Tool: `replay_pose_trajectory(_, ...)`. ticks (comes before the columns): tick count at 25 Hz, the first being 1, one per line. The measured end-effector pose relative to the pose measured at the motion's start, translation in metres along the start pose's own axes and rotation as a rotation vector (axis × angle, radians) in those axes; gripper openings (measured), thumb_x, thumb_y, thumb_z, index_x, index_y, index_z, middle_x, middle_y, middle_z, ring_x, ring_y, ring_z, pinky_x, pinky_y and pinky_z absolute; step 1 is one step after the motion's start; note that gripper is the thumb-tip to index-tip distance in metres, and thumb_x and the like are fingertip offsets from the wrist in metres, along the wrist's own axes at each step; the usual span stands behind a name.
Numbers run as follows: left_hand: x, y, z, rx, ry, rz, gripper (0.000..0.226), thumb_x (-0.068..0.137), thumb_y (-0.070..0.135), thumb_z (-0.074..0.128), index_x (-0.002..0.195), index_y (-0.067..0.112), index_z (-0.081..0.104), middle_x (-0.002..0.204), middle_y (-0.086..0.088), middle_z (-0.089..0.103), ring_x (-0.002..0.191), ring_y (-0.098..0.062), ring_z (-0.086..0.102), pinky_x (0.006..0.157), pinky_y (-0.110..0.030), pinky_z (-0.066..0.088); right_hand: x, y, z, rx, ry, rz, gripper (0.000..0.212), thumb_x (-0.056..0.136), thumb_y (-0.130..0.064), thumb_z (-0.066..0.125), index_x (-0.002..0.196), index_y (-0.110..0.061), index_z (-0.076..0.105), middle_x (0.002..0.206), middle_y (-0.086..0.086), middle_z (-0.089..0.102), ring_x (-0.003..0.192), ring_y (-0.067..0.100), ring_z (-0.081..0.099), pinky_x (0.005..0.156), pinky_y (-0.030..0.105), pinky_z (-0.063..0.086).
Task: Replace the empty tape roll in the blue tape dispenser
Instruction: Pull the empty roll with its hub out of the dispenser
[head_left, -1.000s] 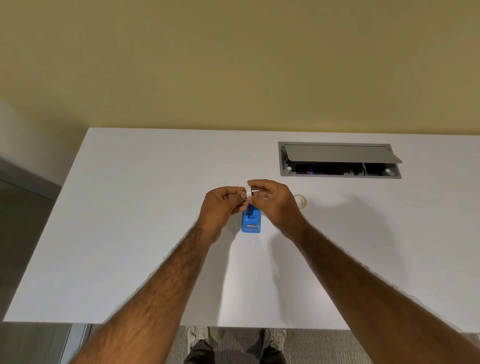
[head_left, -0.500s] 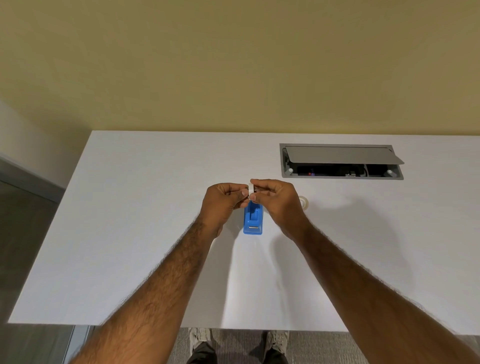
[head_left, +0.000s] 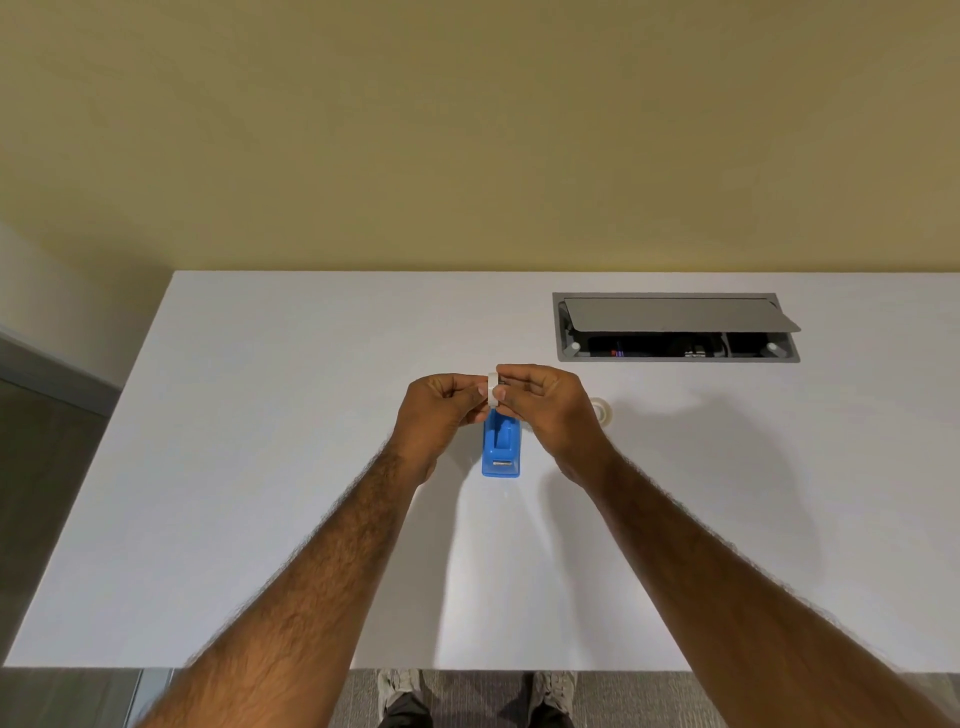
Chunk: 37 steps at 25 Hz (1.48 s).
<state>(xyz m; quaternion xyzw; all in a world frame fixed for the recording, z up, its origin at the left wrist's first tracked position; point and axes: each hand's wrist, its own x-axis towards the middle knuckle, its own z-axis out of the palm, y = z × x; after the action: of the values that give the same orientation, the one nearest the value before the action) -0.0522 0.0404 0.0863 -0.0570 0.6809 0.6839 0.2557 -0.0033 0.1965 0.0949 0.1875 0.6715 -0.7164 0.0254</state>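
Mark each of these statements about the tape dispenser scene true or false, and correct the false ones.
1. The blue tape dispenser stands on the white table. True.
2. Only the left hand holds the white ring. False: the right hand pinches it too, so the ring sits between both hands.
3. A tape roll lies on the table, right of the right hand. True.
4. The hatch in the table is shut flat. False: its lid is raised and the recess beneath shows.
5. The white ring is seated in the dispenser. False: it is held above it.
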Motion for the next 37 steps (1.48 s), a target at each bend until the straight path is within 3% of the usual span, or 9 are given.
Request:
replay_pose_trajectory(4,-0.004,0.003,0.001,0.034,-0.012,0.030,0.017,0.096,0.007,0.064,0.104,0.011,0.078,0.092,-0.006,0.079,0.082,-0.015,0.072,0.082,-0.030,0.061,0.003,0.008,-0.002,0.018,0.047,0.020,0.021,0.083,-0.012,0.069,0.104,-0.014,0.072,0.102,0.014,0.073,0.095,0.032,0.070,0.089,0.048,0.057)
replay_pose_trajectory(10,-0.006,0.003,-0.007,0.022,-0.135,0.042,0.028,0.091,0.008,0.071,0.119,0.006,0.074,0.110,-0.009,0.078,0.105,-0.023,0.074,0.095,-0.034,0.058,0.006,0.000,-0.005,0.097,0.058,0.082,0.018,0.085,-0.005,0.067,0.102,-0.004,0.069,0.101,0.024,0.071,0.093,0.038,0.071,0.086,0.044,0.058)
replay_pose_trajectory(14,-0.001,0.001,-0.004,0.171,-0.014,0.073,0.033,0.080,0.013,0.083,0.113,0.014,0.077,0.102,-0.003,0.079,0.097,-0.021,0.075,0.094,-0.041,0.059,0.009,0.000,-0.006,0.083,0.021,0.083,0.021,0.086,-0.007,0.067,0.107,-0.003,0.068,0.100,0.020,0.073,0.090,0.034,0.073,0.088,0.047,0.057)
replay_pose_trajectory(18,0.005,0.000,-0.002,0.303,0.086,0.121,0.039,0.075,0.019,0.087,0.111,0.023,0.072,0.106,0.006,0.075,0.086,-0.014,0.073,0.079,-0.028,0.057,0.014,0.000,-0.003,0.045,0.013,0.078,0.023,0.088,-0.013,0.067,0.110,-0.005,0.067,0.104,0.017,0.072,0.093,0.031,0.072,0.090,0.048,0.056)
replay_pose_trajectory(22,0.016,0.004,0.002,0.286,-0.046,0.142,0.056,0.081,0.012,0.082,0.133,0.025,0.064,0.122,0.004,0.070,0.097,-0.012,0.074,0.091,-0.026,0.058,0.020,-0.001,-0.003,0.055,0.039,0.104,0.019,0.087,-0.012,0.068,0.105,-0.008,0.069,0.101,0.016,0.073,0.091,0.030,0.073,0.088,0.046,0.057)
replay_pose_trajectory(27,0.040,0.007,0.009,0.334,-0.142,0.149,0.044,0.081,0.010,0.081,0.123,0.021,0.071,0.114,-0.005,0.074,0.096,-0.022,0.075,0.095,-0.040,0.059,0.030,0.000,-0.007,-0.007,0.130,0.110,0.009,0.086,-0.012,0.066,0.092,-0.017,0.071,0.094,0.013,0.075,0.083,0.026,0.074,0.083,0.045,0.060)
replay_pose_trajectory(29,0.052,0.009,0.011,0.342,-0.219,0.152,0.043,0.081,0.008,0.081,0.122,0.020,0.072,0.115,-0.007,0.074,0.097,-0.024,0.075,0.094,-0.039,0.059,0.034,0.000,-0.010,-0.008,0.154,0.109,0.012,0.087,-0.012,0.065,0.084,-0.022,0.070,0.091,0.012,0.075,0.083,0.027,0.074,0.082,0.043,0.060)
replay_pose_trajectory(33,0.079,0.017,0.007,0.280,-0.278,0.106,0.044,0.080,0.001,0.080,0.122,0.014,0.071,0.115,-0.007,0.074,0.092,-0.017,0.074,0.089,-0.029,0.058,0.043,0.005,-0.020,0.124,0.225,0.169,0.007,0.086,-0.008,0.065,0.090,-0.011,0.070,0.093,0.015,0.074,0.085,0.029,0.074,0.083,0.041,0.060)
replay_pose_trajectory(37,0.114,0.008,0.003,0.682,-0.077,0.193,0.048,0.075,0.019,0.087,0.121,0.020,0.071,0.113,0.001,0.069,0.092,-0.017,0.067,0.084,-0.023,0.046,0.047,0.014,-0.023,0.095,0.231,0.191,0.011,0.085,-0.004,0.063,0.094,-0.007,0.069,0.090,0.016,0.074,0.083,0.030,0.073,0.080,0.039,0.060)
